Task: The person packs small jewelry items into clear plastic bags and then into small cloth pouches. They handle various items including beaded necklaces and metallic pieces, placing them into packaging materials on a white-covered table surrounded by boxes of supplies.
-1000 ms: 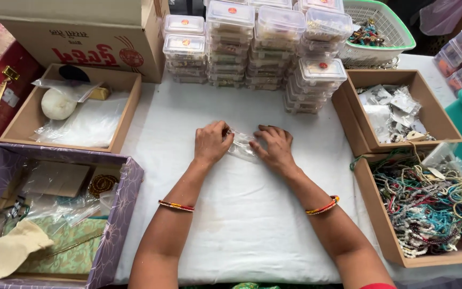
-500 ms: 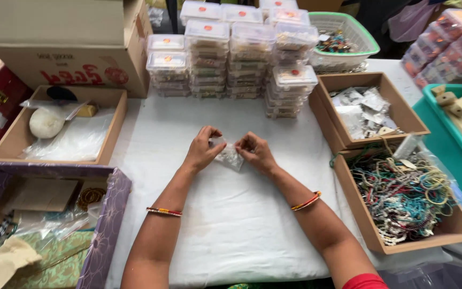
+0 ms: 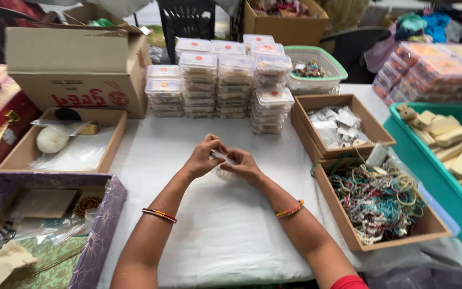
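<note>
Since earlier frame: left hand point(image 3: 203, 157) and right hand point(image 3: 245, 165) lifted off white cloth point(image 3: 215, 225), fingertips together, both pinching small clear packet point(image 3: 223, 158).

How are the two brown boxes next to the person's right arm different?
The near box is heaped with tangled colourful threads and bangles; the far box holds small clear packets. The near box looks packed full, while the far box shows bare cardboard floor. Both are open, shallow cardboard boxes on the white table, touching.
</note>
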